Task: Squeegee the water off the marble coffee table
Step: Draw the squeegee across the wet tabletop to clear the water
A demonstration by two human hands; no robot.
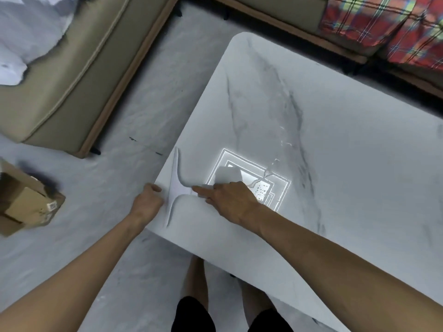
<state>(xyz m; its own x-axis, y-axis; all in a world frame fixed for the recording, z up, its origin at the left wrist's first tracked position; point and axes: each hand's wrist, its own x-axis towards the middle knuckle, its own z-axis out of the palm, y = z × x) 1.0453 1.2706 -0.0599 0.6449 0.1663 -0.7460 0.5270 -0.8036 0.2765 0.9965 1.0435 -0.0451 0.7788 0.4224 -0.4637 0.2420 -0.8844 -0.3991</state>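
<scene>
Both bare forearms reach forward. The left hand curls over the bench edge, thumb on top. The right hand grips the squeegee, forefinger straight.

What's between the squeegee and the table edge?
Only the left hand, holding the edge right by the blade of the squeegee, which the right hand holds. Nothing else visible on the table there.

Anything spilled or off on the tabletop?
Yes: a thin trail of water runs across the marble table beyond the right hand, away from the squeegee at the left edge. Nothing looks damaged.
</scene>
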